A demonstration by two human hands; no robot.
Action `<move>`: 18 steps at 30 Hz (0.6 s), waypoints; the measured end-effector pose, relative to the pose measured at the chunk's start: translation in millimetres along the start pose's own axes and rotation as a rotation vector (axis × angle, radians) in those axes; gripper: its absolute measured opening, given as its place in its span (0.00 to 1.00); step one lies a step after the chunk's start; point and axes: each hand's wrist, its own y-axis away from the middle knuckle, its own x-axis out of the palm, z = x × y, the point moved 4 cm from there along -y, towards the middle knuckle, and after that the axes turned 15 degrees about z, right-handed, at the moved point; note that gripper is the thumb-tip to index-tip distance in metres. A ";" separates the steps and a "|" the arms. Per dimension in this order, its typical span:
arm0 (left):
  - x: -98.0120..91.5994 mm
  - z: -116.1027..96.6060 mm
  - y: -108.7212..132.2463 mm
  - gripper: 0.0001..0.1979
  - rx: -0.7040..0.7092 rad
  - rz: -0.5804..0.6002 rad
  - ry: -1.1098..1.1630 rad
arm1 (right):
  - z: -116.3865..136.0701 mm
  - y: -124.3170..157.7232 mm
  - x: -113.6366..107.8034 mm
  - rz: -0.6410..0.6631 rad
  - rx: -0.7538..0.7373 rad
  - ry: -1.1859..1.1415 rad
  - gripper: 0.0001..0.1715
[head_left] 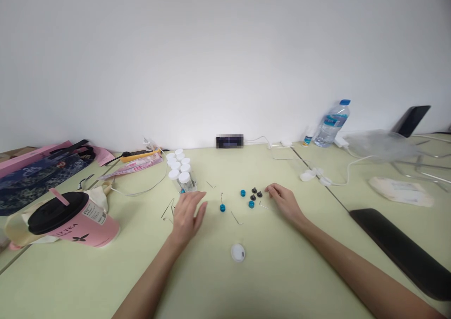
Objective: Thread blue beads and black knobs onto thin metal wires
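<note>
My left hand (188,215) hovers low over the table with fingers stretched and thumb apart. Just beyond its fingers a small blue round piece (182,191) shows in part, and thin metal L-shaped rods (167,208) lie to its left. My right hand (283,200) rests on the table, fingers loosely bent, with nothing visible in them. Beside its fingertips are several small black pieces (253,197) and two blue round pieces (251,204). Between my hands stands another blue piece (222,208) with a thin rod rising from it. More bent rods (237,218) lie about.
Clear jars with white lids (184,178) stand behind my left hand. A white round lid (238,252) lies in front. A pink cup (79,220) is at left, a water bottle (332,124) and a black pad (401,251) at right. A small dark device (229,142) leans on the wall.
</note>
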 end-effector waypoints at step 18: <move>-38.6 130.7 50.6 0.08 -0.846 0.460 -0.194 | -0.7 -2.1 0.4 0.026 -0.011 -0.015 0.19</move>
